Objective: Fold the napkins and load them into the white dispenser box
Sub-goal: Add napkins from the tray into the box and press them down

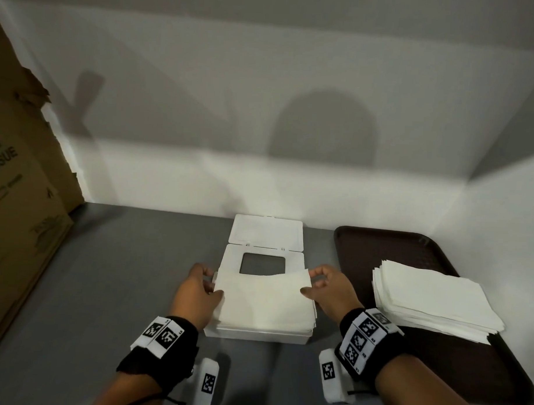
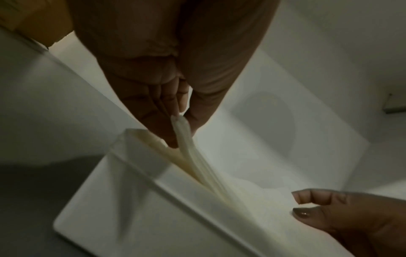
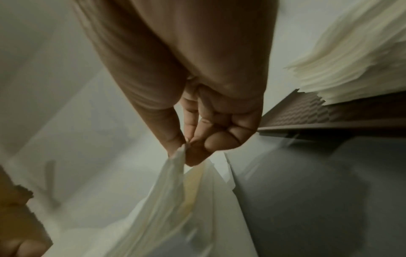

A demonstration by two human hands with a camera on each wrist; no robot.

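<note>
A white dispenser box lies on the grey table, its lid swung open toward the wall. A stack of folded white napkins sits in the box. My left hand pinches the far left corner of the top napkins between thumb and fingers, above the box wall. My right hand pinches the far right corner the same way and lifts it a little. Part of the lid frame's opening is covered by the raised napkin edge.
A dark brown tray at the right holds a loose pile of unfolded napkins. A torn cardboard carton stands at the left. The white wall rises close behind the box.
</note>
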